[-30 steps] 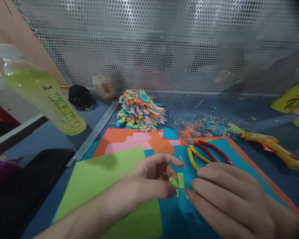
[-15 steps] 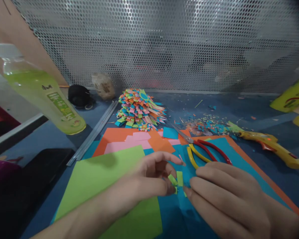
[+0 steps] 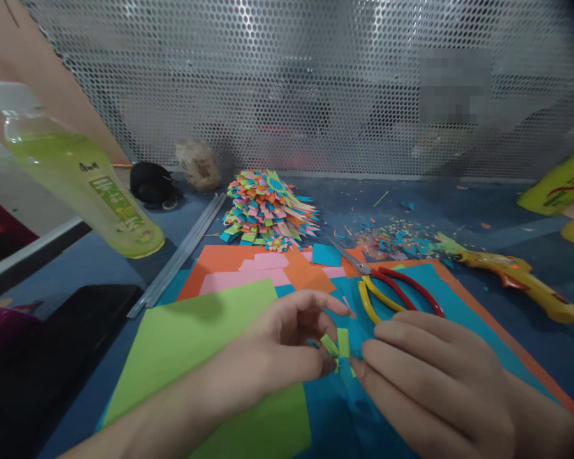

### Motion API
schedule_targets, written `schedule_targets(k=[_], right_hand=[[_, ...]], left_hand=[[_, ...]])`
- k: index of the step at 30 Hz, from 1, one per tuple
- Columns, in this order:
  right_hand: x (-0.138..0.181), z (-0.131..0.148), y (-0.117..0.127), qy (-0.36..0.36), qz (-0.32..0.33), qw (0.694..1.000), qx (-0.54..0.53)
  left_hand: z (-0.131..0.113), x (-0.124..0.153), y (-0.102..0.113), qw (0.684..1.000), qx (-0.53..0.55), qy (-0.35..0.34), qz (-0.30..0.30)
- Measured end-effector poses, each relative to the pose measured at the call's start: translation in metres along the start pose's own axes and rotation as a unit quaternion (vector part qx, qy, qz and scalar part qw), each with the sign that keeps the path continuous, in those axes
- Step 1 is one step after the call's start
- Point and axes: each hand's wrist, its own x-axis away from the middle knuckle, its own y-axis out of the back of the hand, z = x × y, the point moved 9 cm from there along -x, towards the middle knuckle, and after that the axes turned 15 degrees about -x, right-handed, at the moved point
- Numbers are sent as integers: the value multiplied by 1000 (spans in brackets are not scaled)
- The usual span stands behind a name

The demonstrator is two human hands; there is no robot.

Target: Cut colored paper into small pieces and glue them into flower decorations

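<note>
Between my hands is a small green paper flower (image 3: pixel 343 342), its strips standing out around a bluish middle. My left hand (image 3: pixel 291 347) pinches its left side with thumb and bent fingers, while the index finger arches above. From the right, the fingertips of my right hand (image 3: pixel 435 376) press together on the opposite edge; parts of the flower are covered by fingers. Below lie a blue sheet (image 3: pixel 330 414) and a green sheet (image 3: pixel 172 344) of paper. Just beyond my right hand rest scissors (image 3: pixel 363 268) with red and yellow handles.
Behind the sheets stands a craft (image 3: pixel 258 210) covered in colourful paper strips. A yellow glue gun (image 3: pixel 521 274) and paper scraps (image 3: pixel 406 239) lie to the right. At left are a drink bottle (image 3: pixel 86 178), clear glue sticks (image 3: pixel 182 255) and a black phone-like slab (image 3: pixel 81 344). A perforated metal panel (image 3: pixel 277 83) closes the back.
Both hands keep their grip on the paper flower. It and the fingertips have shifted very slightly left; everything else stays in place.
</note>
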Motion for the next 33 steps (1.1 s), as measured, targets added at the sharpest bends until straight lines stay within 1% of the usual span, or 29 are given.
schedule_targets(k=[6,10,12,13,14,15,16,17,18,20,22,23,24,25,26,27,30,33], right_hand=[[-1,-1,0,-7,1,1000,1],[1,-1,1,-6,-2,1000,4],[1,-8,1,-40,-10,999,-23],[2,-14,0,-73,-17,996,-49],[3,-23,-1,-121,-30,989,-84],[5,-35,-2,-181,-48,974,-129],[10,-48,-5,-250,-71,949,-179],[17,-61,-8,-324,-101,912,-231],[26,-73,-14,-397,-129,864,-281],[45,-87,-30,-515,-165,751,-380],[57,-92,-47,-577,-180,645,-467],[60,-91,-53,-591,-183,602,-504],[61,-91,-58,-598,-185,568,-535],[62,-90,-61,-600,-189,543,-555],[63,-90,-63,-601,-194,529,-567],[63,-90,-64,-601,-196,520,-574],[64,-89,-65,-603,-193,514,-579],[65,-89,-66,-604,-186,516,-578]], left_hand=[[3,0,1,1000,-14,-9,2],[-3,2,0,1000,-3,-11,2],[-8,4,0,1000,31,4,0],[-9,5,0,999,49,20,-3],[-11,6,2,998,54,35,-13],[-13,6,5,997,52,45,-32],[-15,7,10,996,40,49,-60],[-19,7,17,994,21,45,-94],[-24,8,23,991,-1,35,-129],[-31,9,31,984,-41,13,-174],[-36,9,32,980,-63,-9,-188],[-36,8,31,980,-66,-17,-187],[-36,8,31,980,-67,-24,-187],[-36,8,30,979,-66,-30,-190],[-36,8,30,978,-66,-35,-197],[-36,8,31,976,-64,-37,-207],[-35,9,35,968,-57,-35,-240],[-36,9,36,967,-55,-34,-247]])
